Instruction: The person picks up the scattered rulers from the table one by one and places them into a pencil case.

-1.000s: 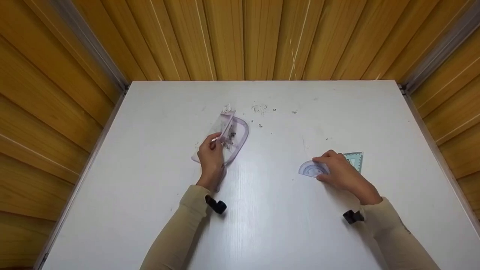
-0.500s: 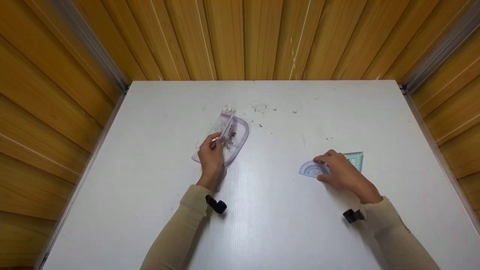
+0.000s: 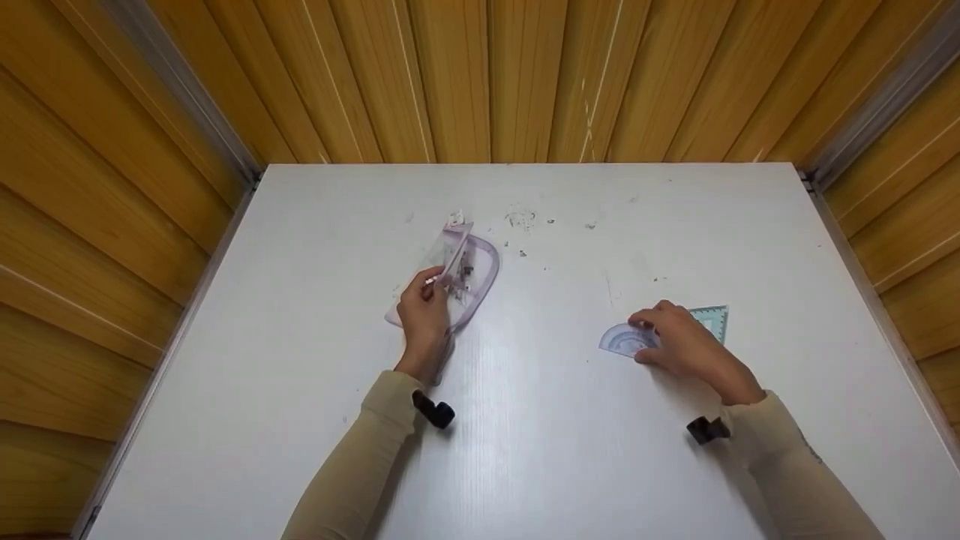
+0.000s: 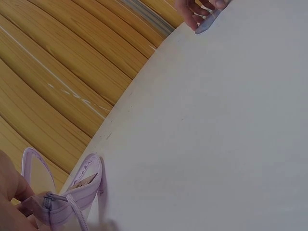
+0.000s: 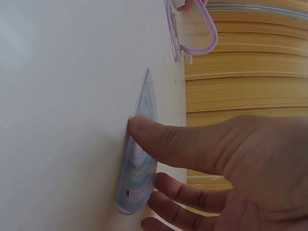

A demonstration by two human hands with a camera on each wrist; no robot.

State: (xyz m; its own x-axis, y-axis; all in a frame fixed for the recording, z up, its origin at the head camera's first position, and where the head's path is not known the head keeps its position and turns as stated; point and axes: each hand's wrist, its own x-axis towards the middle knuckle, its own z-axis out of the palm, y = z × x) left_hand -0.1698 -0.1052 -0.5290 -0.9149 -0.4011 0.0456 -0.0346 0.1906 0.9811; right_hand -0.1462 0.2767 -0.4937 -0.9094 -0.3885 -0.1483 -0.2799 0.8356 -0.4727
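- Since the earlier frames almost nothing has moved: both hands and every object keep their places, and only the head view has shifted a touch downward.
- The white table fills the head view, walled by wooden panelling on its far, left and right sides; its near half and the stretch between the two hands lie bare, with a few dark specks near the far middle.
- The clear pencil pouch with lilac trim lies left of centre, well away from every table edge; its mouth is held open, and small dark items show through its wall, too small to identify.
- The left hand pinches the pouch's raised edge between thumb and curled fingers.
- The right hand rests on the protractor, thumb pressing its upper face, fingers curled at its rim.
- The protractor lies flat on the table, right of centre.
- A green set square lies just behind the hand, partly covered.
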